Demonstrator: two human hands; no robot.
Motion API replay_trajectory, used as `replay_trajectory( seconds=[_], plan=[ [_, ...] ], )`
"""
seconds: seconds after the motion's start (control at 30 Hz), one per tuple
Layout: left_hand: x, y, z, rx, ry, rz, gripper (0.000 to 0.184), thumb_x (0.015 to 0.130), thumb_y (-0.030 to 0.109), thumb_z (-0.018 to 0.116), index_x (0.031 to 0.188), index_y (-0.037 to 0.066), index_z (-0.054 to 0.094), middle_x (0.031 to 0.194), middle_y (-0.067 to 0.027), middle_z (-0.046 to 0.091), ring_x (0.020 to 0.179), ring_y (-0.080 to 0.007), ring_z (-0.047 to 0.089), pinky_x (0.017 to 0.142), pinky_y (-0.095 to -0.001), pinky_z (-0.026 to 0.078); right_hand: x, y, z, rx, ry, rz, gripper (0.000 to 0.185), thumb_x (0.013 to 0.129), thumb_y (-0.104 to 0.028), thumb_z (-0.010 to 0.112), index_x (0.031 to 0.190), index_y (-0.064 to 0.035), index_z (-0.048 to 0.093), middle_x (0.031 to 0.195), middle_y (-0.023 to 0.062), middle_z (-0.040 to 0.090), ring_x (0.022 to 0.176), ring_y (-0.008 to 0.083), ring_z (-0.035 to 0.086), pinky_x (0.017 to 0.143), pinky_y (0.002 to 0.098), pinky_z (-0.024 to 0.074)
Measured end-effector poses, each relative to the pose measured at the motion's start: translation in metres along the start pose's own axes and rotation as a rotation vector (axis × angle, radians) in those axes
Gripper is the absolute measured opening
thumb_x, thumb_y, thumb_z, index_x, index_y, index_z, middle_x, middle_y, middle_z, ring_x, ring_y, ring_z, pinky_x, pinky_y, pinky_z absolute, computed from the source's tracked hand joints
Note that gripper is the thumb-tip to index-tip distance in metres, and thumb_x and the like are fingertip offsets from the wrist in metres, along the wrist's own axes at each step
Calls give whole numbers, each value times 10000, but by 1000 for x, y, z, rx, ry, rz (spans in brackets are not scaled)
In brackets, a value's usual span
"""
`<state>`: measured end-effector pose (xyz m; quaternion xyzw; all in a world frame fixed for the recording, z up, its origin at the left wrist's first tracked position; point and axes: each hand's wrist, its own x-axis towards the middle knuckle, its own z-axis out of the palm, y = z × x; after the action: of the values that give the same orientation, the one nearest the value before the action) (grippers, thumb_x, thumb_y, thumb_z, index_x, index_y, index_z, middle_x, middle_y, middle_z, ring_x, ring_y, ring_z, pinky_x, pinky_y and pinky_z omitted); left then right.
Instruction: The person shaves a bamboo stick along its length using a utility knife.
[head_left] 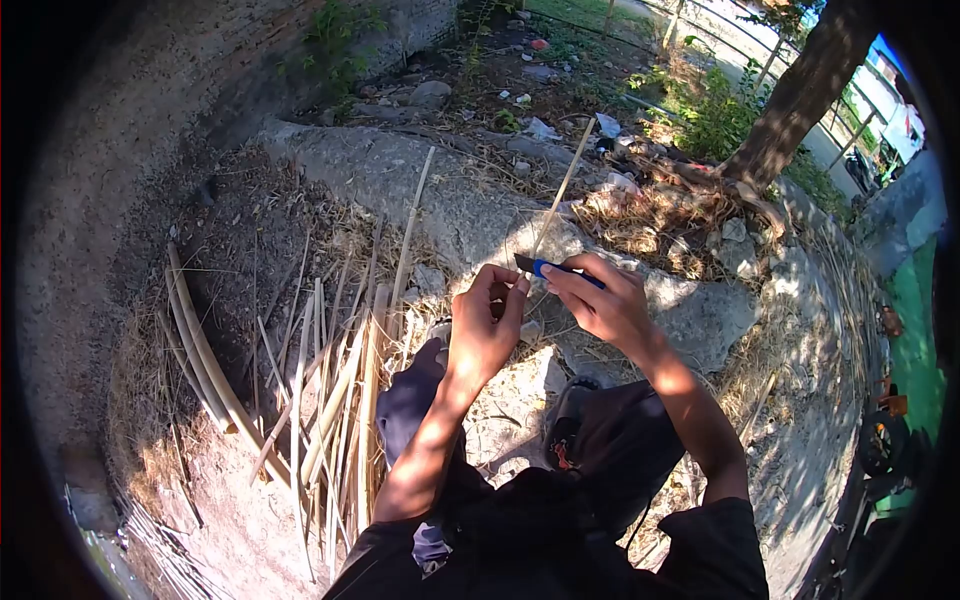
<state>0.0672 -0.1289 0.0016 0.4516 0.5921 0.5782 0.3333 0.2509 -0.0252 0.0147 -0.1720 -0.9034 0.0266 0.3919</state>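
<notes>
My right hand (606, 302) is closed around a blue box cutter (572, 273), its dark blade pointing left toward my other hand. A thin bamboo strip (563, 188) rises from between my hands, slanting up and to the right. The fingers of my left hand (484, 325) are pinched at the strip's lower end, close beside the blade. Whether the blade touches the strip, I cannot tell.
Many split bamboo strips (325, 400) lie in a heap on the ground to my left. A low concrete ledge (370, 165) runs in front of me. A tree trunk (808, 95) stands at the upper right, and a rough wall (170, 100) rises at the left.
</notes>
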Motion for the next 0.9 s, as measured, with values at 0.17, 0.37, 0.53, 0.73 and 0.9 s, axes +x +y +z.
replay_trajectory(
  seconds=[0.17,0.37,0.53,0.73,0.9],
  plan=[
    [0,-1,-1,26,3,18,169,1066,138,659,1075,-25,617,762,-72,713,661,-31,561,563,-260,456,-4,5,4,4,26,-25,397,853,-135,854,1232,-231,783,1015,-10,699,680,159,697,566,314,580],
    [0,1,0,-22,-10,17,169,1069,145,661,1073,-18,616,757,-39,691,666,-24,529,576,-249,441,-5,7,5,17,32,-16,375,854,-125,853,1211,-217,787,1003,-15,697,664,151,690,555,310,575],
    [0,0,0,-26,-22,23,145,1072,125,659,1064,-10,605,747,-29,681,664,-18,519,572,-247,426,-2,3,0,16,-17,22,348,835,-38,852,1158,-159,807,959,24,707,697,157,713,569,314,575],
    [1,-5,4,-41,-2,67,140,1076,113,652,1032,-4,589,728,-10,651,646,-15,483,550,-246,390,-3,4,0,1,-7,5,349,827,-48,862,1151,-165,810,963,19,698,704,162,720,567,314,580],
    [1,-3,3,-63,-17,55,138,1078,113,649,1029,0,587,724,4,637,641,-7,457,539,-241,364,-6,7,5,-2,53,-28,349,821,-58,872,1144,-175,811,1004,25,695,707,165,722,567,314,584]
  ],
)
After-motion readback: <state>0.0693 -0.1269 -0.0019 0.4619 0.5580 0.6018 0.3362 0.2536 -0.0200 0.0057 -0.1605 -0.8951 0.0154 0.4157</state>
